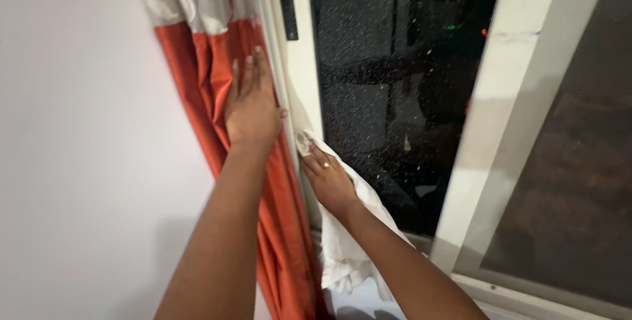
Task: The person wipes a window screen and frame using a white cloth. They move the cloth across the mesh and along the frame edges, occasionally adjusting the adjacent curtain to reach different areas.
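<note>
The left hand (252, 106) is open and flat, its fingers straight, and it presses on the one orange curtain (280, 228). The right hand (327, 178) is closed around one white cloth (342, 254), which touches the white window frame (304, 76) just beside it. Right of this hand is dark, speckled glass (388, 83). Left of the curtain is a plain white wall (85, 142).

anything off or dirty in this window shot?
Yes: the dark window pane is covered in fine white specks, densest toward the top. The left hand presses the orange curtain aside, and the right hand holds a white cloth against the frame. Nothing looks broken.
</note>
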